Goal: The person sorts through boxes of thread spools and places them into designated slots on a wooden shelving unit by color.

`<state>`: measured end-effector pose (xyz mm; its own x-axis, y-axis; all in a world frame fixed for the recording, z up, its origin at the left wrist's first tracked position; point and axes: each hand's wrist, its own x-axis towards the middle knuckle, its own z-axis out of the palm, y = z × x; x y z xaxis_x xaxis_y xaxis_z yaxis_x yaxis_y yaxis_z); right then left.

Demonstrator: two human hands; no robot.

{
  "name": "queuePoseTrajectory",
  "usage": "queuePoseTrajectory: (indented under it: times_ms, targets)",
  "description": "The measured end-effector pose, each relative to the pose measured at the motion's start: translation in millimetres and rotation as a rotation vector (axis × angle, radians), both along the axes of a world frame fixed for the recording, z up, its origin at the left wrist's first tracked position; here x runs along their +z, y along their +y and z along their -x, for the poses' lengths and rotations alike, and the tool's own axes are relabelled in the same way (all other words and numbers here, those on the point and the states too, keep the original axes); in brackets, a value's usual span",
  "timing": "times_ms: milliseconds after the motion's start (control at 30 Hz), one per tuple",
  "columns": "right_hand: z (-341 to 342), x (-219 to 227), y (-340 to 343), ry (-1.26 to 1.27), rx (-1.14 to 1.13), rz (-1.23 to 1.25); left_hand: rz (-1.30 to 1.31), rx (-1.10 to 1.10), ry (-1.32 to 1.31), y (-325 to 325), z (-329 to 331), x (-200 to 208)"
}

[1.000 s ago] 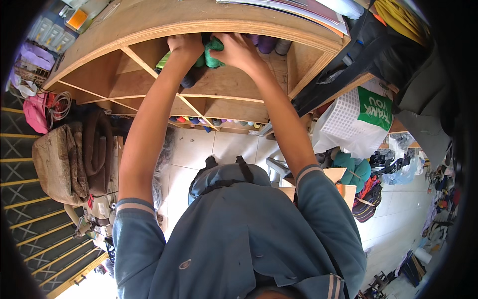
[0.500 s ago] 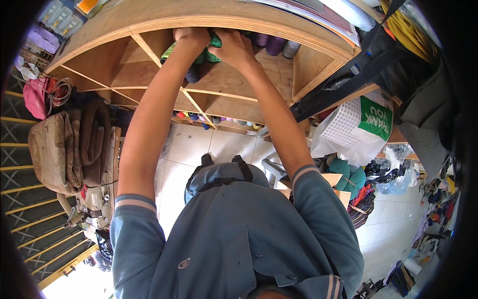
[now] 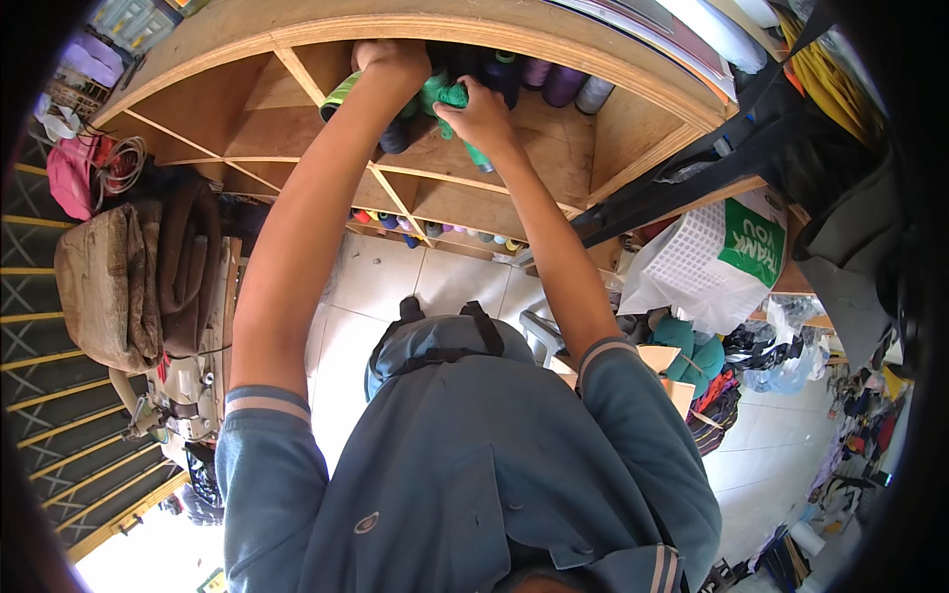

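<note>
Both my arms reach up into a compartment of a wooden shelf. My right hand is closed round a spool of green thread, whose lower end shows below the fingers. My left hand is beside it, deeper in the compartment; its fingers are hidden behind the wrist and the shelf's upper board. Near the left wrist are a lime-green spool and a dark spool. A dark blue spool, purple spools and a grey spool stand to the right.
Small coloured spools line a lower shelf. A white and green plastic bag hangs at the right. Folded brown cloth and a sewing machine are at the left. A stool stands on the tiled floor.
My right hand has drawn back slightly from the shelf with the green spool and moved apart from the left. The dark blue spool behind has come into sight.
</note>
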<state>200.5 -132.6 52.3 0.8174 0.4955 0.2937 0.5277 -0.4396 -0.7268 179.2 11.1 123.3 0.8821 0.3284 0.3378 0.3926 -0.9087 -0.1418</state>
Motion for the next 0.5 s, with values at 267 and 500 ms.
queuePoseTrajectory:
  times_ms: [267,500]
  targets:
    - [-15.0,-27.0,-0.7,0.109,0.024,-0.011,-0.04,0.02,0.224,-4.8,-7.4,-3.8]
    - [-6.0,-14.4,-10.2,0.049,-0.104,-0.205,-0.06,0.09,0.172,-11.8,0.3,4.4]
